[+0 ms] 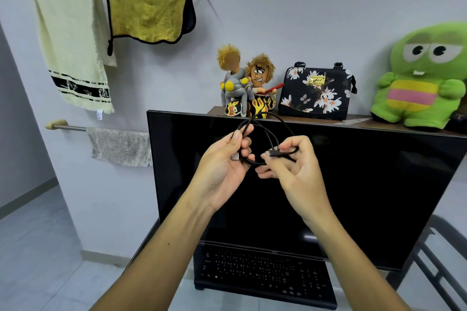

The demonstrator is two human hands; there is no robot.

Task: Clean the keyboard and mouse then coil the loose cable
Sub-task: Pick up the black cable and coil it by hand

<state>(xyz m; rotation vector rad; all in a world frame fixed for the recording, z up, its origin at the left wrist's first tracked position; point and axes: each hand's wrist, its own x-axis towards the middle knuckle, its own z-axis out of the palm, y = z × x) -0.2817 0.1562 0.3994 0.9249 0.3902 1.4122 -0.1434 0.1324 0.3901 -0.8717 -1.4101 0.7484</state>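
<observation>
We hold the black cable (pixel 252 162) up in front of the dark monitor (pixel 379 197), near the middle of the view, with the keyboard (pixel 265 270) down at 6 o'clock on the desk. Our left hand (pixel 225 166), at 9 o'clock of the coil, curls its fingers and thumb round the gathered loops, the silver USB plug (pixel 235 156) poking out by the palm. Our right hand (pixel 295 169), at 3 o'clock, pinches the smaller connector (pixel 273 153) between thumb and fingertips. The loops rise toward 12 o'clock; against the black screen we cannot count them with confidence.

We judge the cable light and limp but springy: thin enough to bend easily, yet the loops will likely fan open if the grip loosens. The smooth sheath may slide, so the best hold is across all strands at one spot, as the left hand has it. The plugs are the stiff parts, good to steer by, though we would not bend sharply at their necks.
</observation>
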